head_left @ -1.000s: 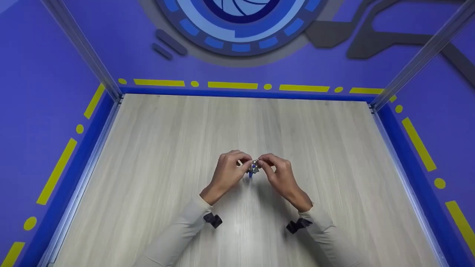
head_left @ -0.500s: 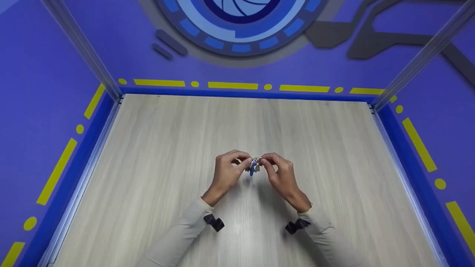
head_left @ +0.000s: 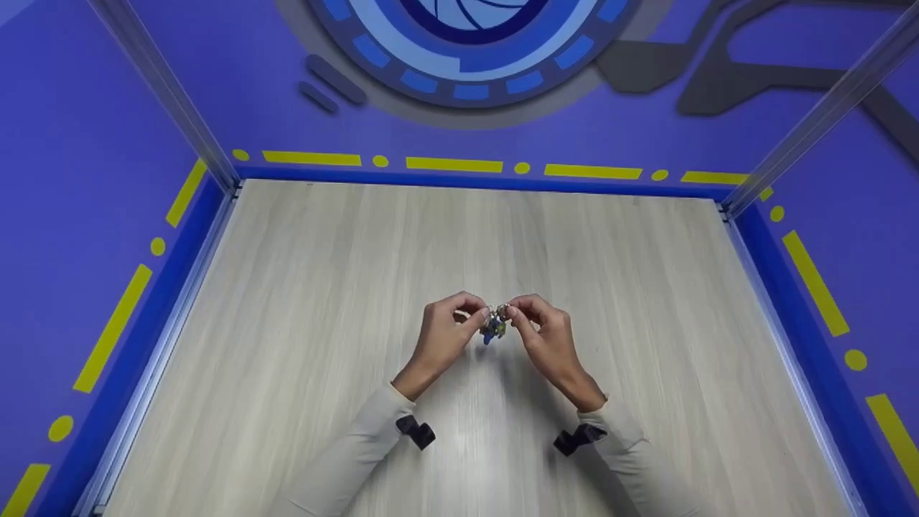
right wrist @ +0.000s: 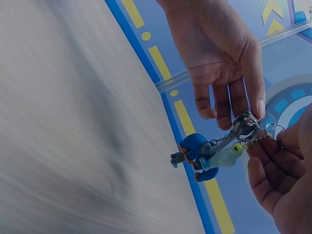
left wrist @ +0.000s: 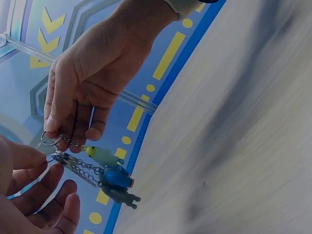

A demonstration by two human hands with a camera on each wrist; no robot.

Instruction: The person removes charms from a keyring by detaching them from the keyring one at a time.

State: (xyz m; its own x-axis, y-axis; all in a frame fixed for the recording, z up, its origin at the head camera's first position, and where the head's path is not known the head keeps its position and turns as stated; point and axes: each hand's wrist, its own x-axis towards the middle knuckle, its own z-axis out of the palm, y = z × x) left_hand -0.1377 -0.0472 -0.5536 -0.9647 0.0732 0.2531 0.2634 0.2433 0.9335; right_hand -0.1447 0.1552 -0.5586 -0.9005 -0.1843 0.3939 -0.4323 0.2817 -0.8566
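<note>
Both hands meet over the table around a bunch of keychains [head_left: 494, 327] on metal rings. My left hand [head_left: 444, 336] pinches the clustered rings [right wrist: 245, 126] between thumb and fingertips. Opposite it, my right hand [head_left: 548, 340] pinches a thin split ring [left wrist: 47, 138] joined to the bunch. Small figure charms dangle on chains: a pale green one with a yellow head [left wrist: 101, 155], a blue one [left wrist: 116, 176] with orange trim, and a dark grey one [left wrist: 119, 193]. Fingers partly hide the rings in every view.
The charms hang above a pale wood-grain table [head_left: 344, 273]. Blue-violet panels [head_left: 459, 143] with yellow dashes stand at its back and sides, joined by metal corner posts [head_left: 172, 93]. Each sleeved wrist wears a small black camera [head_left: 416, 431].
The hands have drawn very slightly apart, the right one shifting a little right. The charms have swung and turned between them. Both hands keep their pinch, and the head view has shifted slightly.
</note>
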